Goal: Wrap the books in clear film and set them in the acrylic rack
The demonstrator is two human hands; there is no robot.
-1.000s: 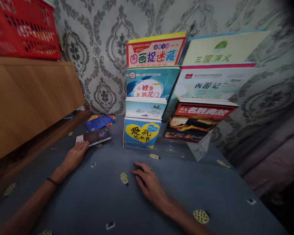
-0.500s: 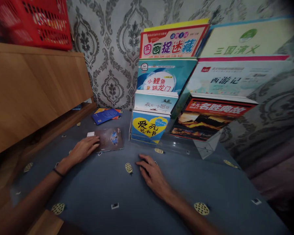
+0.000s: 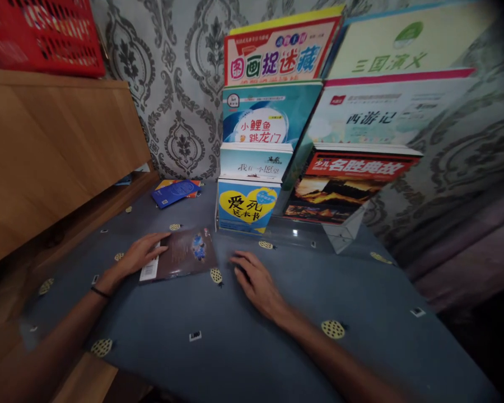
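A dark brown book (image 3: 182,254) with a blue figure and a white barcode panel on its cover lies on the blue-grey table cover (image 3: 252,358). My left hand (image 3: 140,254) rests over the book's upper left edge, fingers stretched out and touching it. To the right of the book, apart from it, is my right hand (image 3: 254,282). Its fingers are slightly bent and spread, with nothing in them; whether it touches the table I cannot tell. Behind the brown book, a blue booklet (image 3: 174,193) lies partly over an orange and yellow one (image 3: 193,187).
A clear display rack (image 3: 342,240) holds several upright books in two columns, among them a yellow-heart book (image 3: 247,207) and a black-and-red book (image 3: 346,184). At left stands a wooden cabinet (image 3: 59,162) bearing a red basket (image 3: 67,33). Patterned wallpaper (image 3: 182,140) covers the wall.
The brown book has come nearer to me and turned slightly, uncovering its barcode panel, with my left hand on it. My right hand has barely moved. The camera view has shifted.
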